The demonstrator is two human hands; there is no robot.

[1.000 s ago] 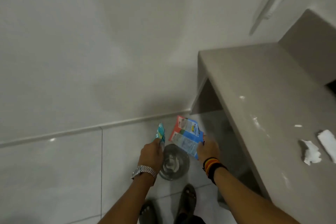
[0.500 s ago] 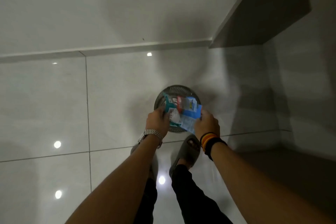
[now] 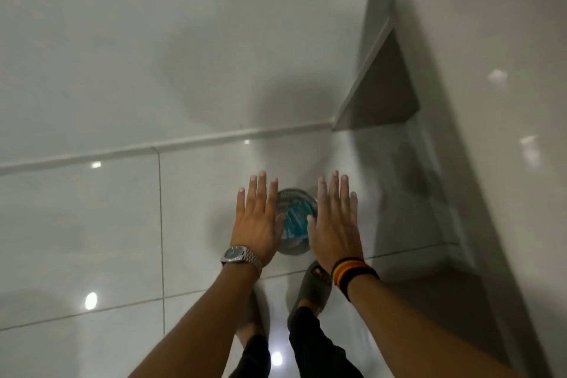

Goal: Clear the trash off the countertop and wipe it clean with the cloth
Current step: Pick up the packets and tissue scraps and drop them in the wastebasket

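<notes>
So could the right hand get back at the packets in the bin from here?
Probably yes. The right hand is open and empty, spread just above the bin, whose top is uncovered, with the blue packets lying inside. Only the left hand hovers alongside, not across the opening.

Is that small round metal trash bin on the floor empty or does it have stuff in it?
Not empty. Blue and teal wrappers lie inside the round metal bin, seen between the open left hand and right hand.

Dim indoor light, glare spots on glossy floor tiles (image 3: 92, 224), soft motion blur
</notes>
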